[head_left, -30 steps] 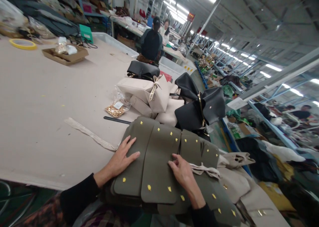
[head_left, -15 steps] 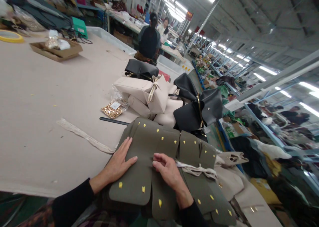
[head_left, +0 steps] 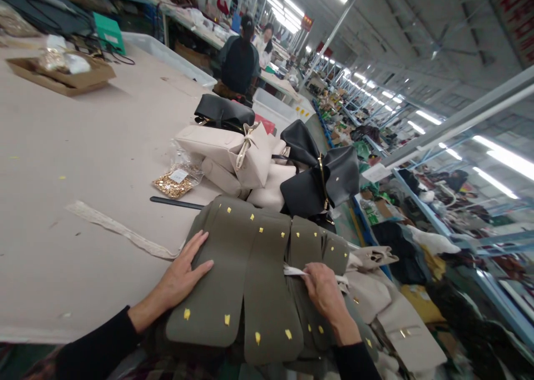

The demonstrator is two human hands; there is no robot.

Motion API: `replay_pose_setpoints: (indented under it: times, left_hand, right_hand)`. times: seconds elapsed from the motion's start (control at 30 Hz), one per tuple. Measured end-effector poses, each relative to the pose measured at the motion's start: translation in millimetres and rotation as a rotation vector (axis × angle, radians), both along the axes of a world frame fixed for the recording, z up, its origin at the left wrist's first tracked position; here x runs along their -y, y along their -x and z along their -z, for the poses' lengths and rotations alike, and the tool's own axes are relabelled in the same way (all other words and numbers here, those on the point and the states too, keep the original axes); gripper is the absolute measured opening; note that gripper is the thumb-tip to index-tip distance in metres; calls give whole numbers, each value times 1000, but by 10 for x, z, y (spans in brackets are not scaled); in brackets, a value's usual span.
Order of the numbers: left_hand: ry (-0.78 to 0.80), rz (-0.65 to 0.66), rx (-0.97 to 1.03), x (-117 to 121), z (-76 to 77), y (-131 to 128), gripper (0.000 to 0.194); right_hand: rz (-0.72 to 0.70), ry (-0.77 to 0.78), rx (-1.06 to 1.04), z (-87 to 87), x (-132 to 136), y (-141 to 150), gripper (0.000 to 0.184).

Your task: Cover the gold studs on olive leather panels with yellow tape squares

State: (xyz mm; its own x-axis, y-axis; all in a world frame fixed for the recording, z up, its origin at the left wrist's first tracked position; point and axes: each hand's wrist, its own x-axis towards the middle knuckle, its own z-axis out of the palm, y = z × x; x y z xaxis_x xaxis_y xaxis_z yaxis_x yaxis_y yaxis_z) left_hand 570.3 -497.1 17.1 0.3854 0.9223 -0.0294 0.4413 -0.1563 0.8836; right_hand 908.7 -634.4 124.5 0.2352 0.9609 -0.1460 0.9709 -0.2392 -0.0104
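Observation:
Dark olive panels [head_left: 267, 291] with small yellow tabs lie in overlapping stacks at the table's near edge. My left hand [head_left: 181, 280] rests flat on the left edge of the leftmost stack, fingers spread. My right hand [head_left: 327, 291] is closed around a white cloth strip [head_left: 295, 271] that lies across the right-hand panels; one end sticks out to the left of my fingers. Another pale cloth strip [head_left: 120, 230] lies on the table to the left. Beige bag pieces [head_left: 400, 319] with gold fittings lie right of the panels.
Beyond the panels sit beige bags [head_left: 250, 160], black bags [head_left: 329, 179], a plastic bag of gold hardware [head_left: 175, 181] and a dark flat strip [head_left: 175, 203]. A cardboard tray [head_left: 79, 82] stands far left. A person [head_left: 239, 63] is at the back, near a white bin [head_left: 171, 60].
My right hand has moved right, off the middle panels, and closed on the white strip. My left hand stays flat on the stack. The view has shifted slightly right.

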Motion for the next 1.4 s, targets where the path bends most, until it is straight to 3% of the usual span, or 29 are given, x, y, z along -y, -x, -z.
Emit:
replay_pose_setpoints:
  times: [0.17,0.27,0.37,0.47,0.53,0.77,0.93,1.03,1.13,1.2,1.3,1.4]
  left_hand:
    - [73,-37,65,-16,-54,12,68]
    - [169,-131,120,-11,-74,21,64]
    - [234,-339,91,-71,-19,99,59]
    - [146,-623,-150,-247,92,278,61]
    - [114,-724,-277,-390,155,418,67]
    - [73,-771,-418,-664,192,617,43]
    - [36,-847,-287,-625,142,689,42]
    - [100,-885,-150,-598,114,746,41]
    - [248,-892,43,-632,16,765,34]
    - [356,-843,210,-691,-129,767,28]
    - [463,-688,456,-771,-463,755,24]
    - [500,-521,606,-727,-821,632,34]
  right_hand:
    - [89,38,-72,-272,25,-51,21]
    - [112,152,-225,-375,56,-184,35]
    - [76,197,-459,-405,16,-269,43]
    - [69,137,-603,-390,-105,-236,45]
    - [63,119,-659,-370,-198,-161,46]
    - [-31,206,-718,-332,-422,200,44]
    - [-79,243,-711,-418,-466,304,43]
    - [-74,287,-724,-471,-466,308,44]
    - [-84,340,-721,-515,-480,325,45]
    - [-100,366,-719,-551,-502,347,45]
    - [-115,378,-725,-643,-562,403,41]
    - [-175,357,-701,-792,-677,531,38]
